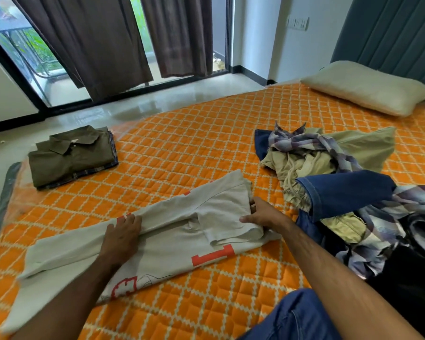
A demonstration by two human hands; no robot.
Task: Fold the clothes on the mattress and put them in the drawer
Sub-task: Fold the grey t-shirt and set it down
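Hands (123, 231) flat on T-shirt (206, 217)

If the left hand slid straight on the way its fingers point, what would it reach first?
Probably only bare mattress: the left hand points up-right over the white T-shirt, passing right of the folded olive shirt.

bedroom | mattress (194, 148), pillow (363, 87), curtains (103, 40), padded headboard (390, 33)

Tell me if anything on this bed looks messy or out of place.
Only the heap of unfolded clothes on the right of the orange quilted mattress: jeans, khaki and plaid garments tangled together, unlike the neat folded stack.
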